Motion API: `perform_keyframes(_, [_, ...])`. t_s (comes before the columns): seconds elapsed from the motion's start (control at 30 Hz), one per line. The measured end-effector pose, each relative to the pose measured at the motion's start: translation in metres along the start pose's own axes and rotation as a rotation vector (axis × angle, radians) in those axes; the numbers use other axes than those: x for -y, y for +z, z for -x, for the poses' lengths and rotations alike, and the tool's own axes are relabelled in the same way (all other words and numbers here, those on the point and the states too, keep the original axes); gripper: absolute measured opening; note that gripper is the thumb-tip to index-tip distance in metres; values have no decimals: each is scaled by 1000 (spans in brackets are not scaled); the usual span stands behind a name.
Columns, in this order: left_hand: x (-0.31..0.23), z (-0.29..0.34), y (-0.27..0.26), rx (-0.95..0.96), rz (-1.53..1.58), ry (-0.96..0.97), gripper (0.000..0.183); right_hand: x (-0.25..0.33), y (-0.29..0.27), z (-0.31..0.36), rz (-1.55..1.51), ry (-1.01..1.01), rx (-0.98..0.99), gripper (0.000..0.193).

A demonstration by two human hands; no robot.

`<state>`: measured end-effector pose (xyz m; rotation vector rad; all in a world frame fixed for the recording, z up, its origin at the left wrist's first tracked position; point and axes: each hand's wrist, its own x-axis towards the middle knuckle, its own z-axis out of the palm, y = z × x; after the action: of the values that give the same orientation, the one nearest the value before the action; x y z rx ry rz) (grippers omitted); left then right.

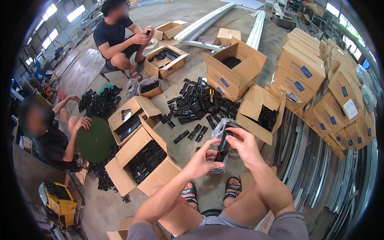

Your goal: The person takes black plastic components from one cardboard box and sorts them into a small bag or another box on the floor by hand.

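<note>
Between my hands, above my feet, is a narrow black plastic part. My left hand grips its lower end between thumb and fingers. At its upper end, the fingers of my right hand pinch it. Just beneath my hands lies a clear plastic bag, partly hidden by them. Several similar black parts lie on the floor ahead, beside a large loose heap of the same kind. An open cardboard box holding black parts stands left of my left hand.
More open boxes stand around the heap, including a tall box and a box at right. Stacked cartons sit on a pallet, with long metal profiles nearby. Two people sit at left, one touching a green disc.
</note>
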<state>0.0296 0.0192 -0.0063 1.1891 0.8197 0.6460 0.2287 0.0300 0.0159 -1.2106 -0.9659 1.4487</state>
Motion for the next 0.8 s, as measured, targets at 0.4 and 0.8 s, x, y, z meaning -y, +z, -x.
perform_keyframes(0.4, [9,2,-5,-15,11,-23,59,-3,10,5,122,-133,-1,36])
perform_keyframes(0.8, [3,10,-1,-84,-158,-22,65,-4,-2,-4,68,-1,160,38])
